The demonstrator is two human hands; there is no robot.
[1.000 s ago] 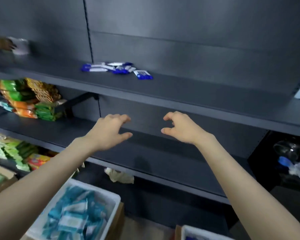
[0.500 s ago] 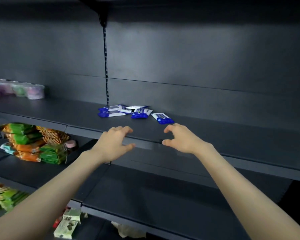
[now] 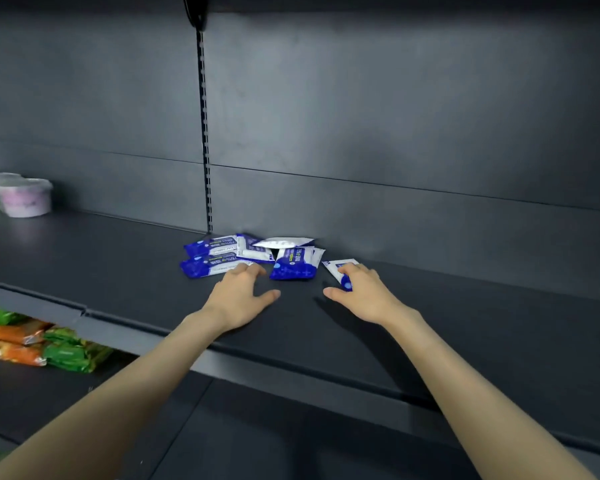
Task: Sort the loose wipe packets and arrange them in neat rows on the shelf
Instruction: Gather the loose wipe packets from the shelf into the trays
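Reaching the wipe packets (image 3: 293,268) heaped at the back edge of the shelf (image 3: 465,323): my left hand (image 3: 243,292) lay slack, holding nothing; my right hand (image 3: 361,292) rested its fingers on the outlying packet (image 3: 336,266). Lifting singly seemed wisest.

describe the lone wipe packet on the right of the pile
The packet is a small, soft-looking pouch, white with a blue near end. It lies flat and angled on the dark shelf, just right of the pile. The right hand rests its fingers over the packet's near half. Its print is unreadable.
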